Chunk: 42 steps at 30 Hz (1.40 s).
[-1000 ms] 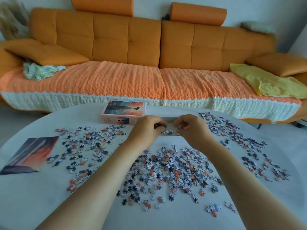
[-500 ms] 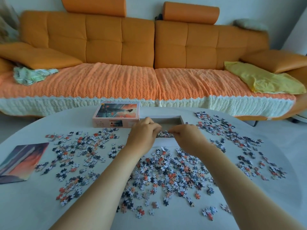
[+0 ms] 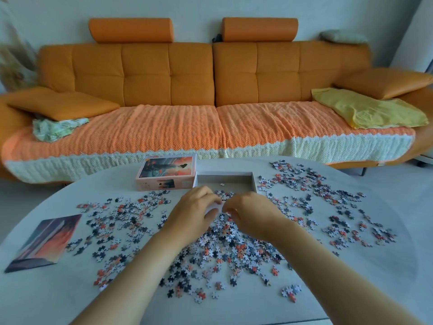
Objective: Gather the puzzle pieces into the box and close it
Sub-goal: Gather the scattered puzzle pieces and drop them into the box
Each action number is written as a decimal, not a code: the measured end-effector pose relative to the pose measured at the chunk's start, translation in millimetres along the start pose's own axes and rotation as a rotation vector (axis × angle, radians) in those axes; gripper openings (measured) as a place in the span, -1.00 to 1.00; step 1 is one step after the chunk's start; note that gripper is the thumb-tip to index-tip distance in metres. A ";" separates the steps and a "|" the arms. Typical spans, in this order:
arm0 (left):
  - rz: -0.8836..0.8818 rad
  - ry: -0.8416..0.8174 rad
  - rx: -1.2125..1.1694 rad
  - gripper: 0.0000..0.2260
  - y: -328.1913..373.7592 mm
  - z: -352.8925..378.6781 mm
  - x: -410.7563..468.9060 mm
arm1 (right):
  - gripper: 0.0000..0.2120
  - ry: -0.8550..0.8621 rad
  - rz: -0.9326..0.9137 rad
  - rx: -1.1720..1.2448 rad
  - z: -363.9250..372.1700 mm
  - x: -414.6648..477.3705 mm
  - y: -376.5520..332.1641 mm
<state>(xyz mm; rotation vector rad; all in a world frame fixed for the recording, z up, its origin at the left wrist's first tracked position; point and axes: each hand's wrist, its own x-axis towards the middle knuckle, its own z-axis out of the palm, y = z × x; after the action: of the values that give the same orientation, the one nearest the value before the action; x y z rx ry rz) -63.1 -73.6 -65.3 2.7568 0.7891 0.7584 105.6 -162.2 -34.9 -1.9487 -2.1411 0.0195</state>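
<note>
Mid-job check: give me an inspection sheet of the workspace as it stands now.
Surface: white rounded table, pieces spread across it.
Job's things: open box tray, few pieces inside; lid beside it on its left; puzzle pieces mostly loose.
Clutter: printed picture sheet at left.
Grippers: left hand and right hand, fingers curled, at tray's near wall; grip unclear.
Cables: nothing seen.
Surroundings: orange sofa behind, yellow cloth on it.

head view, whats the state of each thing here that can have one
box: open, a few pieces inside
lid: off, picture side up, left of the box
puzzle pieces: mostly loose on the table
left hand: fingers curled by the box's near wall, hold unclear
right hand: fingers curled, hold unclear
</note>
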 end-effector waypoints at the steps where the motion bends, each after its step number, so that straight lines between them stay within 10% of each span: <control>1: -0.003 -0.031 -0.010 -0.80 4.8 -1.3 -3.9 | -0.74 -0.078 0.016 -0.037 3.1 -2.4 -3.2; 7: -0.144 -0.393 0.012 -0.43 15.1 4.0 -27.1 | -0.61 -0.254 0.100 0.057 17.4 -11.8 -9.2; 13: -0.179 -0.383 -0.026 -0.45 19.7 -8.2 -29.6 | -0.66 -0.201 0.174 0.262 2.7 -18.7 -1.6; 17: -0.169 -0.510 0.080 -0.22 18.1 -5.6 -31.8 | -0.30 -0.352 0.162 0.133 5.6 -21.2 -2.0; 24: -0.199 -0.379 -0.063 -0.67 13.4 0.9 -20.9 | -0.82 -0.285 0.176 0.164 18.1 -5.8 -13.1; 33: -0.289 -0.247 -0.232 -0.78 4.8 -9.1 -1.9 | -0.85 -0.208 0.273 0.261 1.9 13.9 -2.6; 42: -0.365 0.027 -0.298 -0.77 -7.5 -11.7 40.6 | -0.85 0.223 0.415 0.511 -4.2 44.2 14.9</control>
<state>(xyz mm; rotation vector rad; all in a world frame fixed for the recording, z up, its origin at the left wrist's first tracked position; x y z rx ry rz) -42.9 -45.2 -40.3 2.2596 1.0501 0.7657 117.6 -117.9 -25.8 -1.9251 -1.3885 0.3667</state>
